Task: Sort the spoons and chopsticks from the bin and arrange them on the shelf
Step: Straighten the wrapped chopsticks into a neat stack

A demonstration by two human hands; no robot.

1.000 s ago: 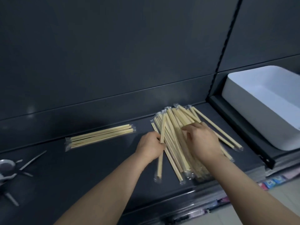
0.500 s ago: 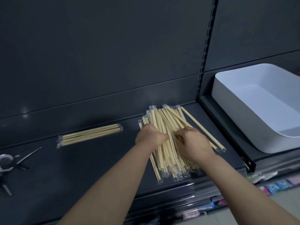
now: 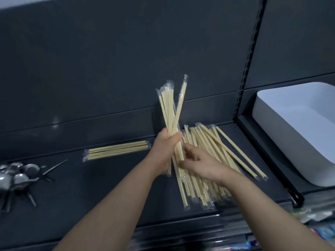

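My left hand grips a bunch of wrapped wooden chopsticks, held almost upright above the dark shelf. My right hand sits just right of it, fingers curled at the lower ends of that bunch; whether it grips them is unclear. Under and to the right of my hands lies a loose pile of wrapped chopsticks. A small neat row of chopsticks lies flat on the shelf further left. Metal spoons are heaped at the shelf's far left.
A white plastic bin stands on the neighbouring shelf section at the right, nothing visible inside it. A perforated upright post divides the two sections. Coloured packets show below the shelf edge at bottom right.
My left hand has lifted a bunch of chopsticks off the pile and tipped it upright. My right hand has shifted from the pile's top to the bunch's lower ends.
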